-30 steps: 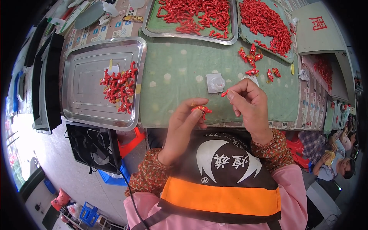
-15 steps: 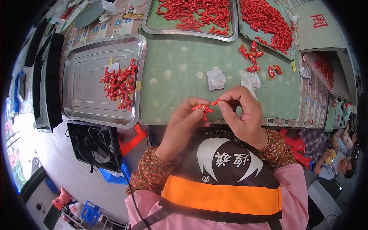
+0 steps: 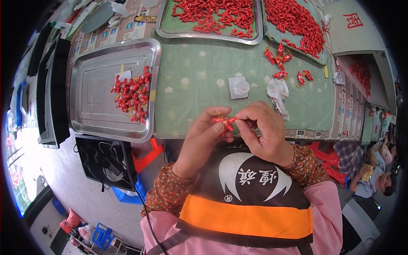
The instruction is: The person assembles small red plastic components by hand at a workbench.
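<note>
My left hand (image 3: 201, 138) pinches a small red figurine (image 3: 223, 124) with gold on top, just over the table's near edge. Between the thumb and forefinger of my right hand (image 3: 264, 132) is a tiny red limb-like piece (image 3: 232, 120), its tip touching the figurine's side. Beyond my hands, a small square pad with a clear round dish (image 3: 239, 88) lies on the green cloth (image 3: 187, 72). A crumpled white tissue (image 3: 278, 95) rests to its right. Several red figurines (image 3: 279, 58) without a tray lie farther right.
On the left, a metal tray (image 3: 97, 97) holds clustered finished-looking figurines (image 3: 131, 95). Another tray (image 3: 208, 37) of small red pieces stands at the back, beside a heap of red pieces (image 3: 293, 23) on a board. A white open box (image 3: 357, 34) stands at right. A person (image 3: 374, 178) sits beyond.
My right hand has moved left and slightly down, bringing the small red piece from just apart to touching the figurine. My left hand stays nearly in place.
</note>
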`<state>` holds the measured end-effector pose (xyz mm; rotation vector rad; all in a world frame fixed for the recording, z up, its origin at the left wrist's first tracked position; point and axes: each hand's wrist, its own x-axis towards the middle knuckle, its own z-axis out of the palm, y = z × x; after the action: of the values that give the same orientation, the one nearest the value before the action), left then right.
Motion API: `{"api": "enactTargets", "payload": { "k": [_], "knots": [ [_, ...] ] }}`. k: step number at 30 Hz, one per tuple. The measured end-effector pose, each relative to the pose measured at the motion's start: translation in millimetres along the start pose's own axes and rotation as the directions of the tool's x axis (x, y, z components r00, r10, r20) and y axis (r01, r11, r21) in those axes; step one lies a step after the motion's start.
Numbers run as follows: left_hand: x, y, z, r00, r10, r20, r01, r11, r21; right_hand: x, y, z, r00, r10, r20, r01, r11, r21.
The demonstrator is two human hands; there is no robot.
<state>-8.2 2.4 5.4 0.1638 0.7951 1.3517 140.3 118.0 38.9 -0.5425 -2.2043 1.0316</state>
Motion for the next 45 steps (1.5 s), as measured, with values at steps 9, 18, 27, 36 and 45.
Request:
{"api": "enactTargets", "payload": {
  "k": [9,18,27,36,45],
  "knots": [
    [1.3,-2.3,-2.5,1.000,-0.015,0.001,0.015,1.000,-0.012,-4.0,2.0,1.7,1.000,0.009,0.014,-0.008,1.000,-0.020],
    [2.4,-3.1,-5.6,0.999,-0.047,0.015,0.048,0.999,-0.026,-5.8,1.4,0.0,0.997,0.056,0.056,-0.056,0.998,-0.016],
    [2.8,-0.5,-8.1,0.993,-0.113,0.031,0.113,0.993,-0.013,-4.7,-1.7,-4.4,0.983,0.111,0.147,-0.109,0.994,-0.022],
    [3.2,1.2,-6.8,0.990,-0.142,0.011,0.141,0.989,0.045,-6.8,-5.7,-2.6,0.981,0.137,0.138,-0.130,0.990,-0.058],
    [2.9,0.7,-6.3,0.989,-0.147,0.011,0.146,0.988,0.054,-13.1,-8.1,-0.2,0.987,0.123,0.105,-0.111,0.988,-0.109]
  ]
}}
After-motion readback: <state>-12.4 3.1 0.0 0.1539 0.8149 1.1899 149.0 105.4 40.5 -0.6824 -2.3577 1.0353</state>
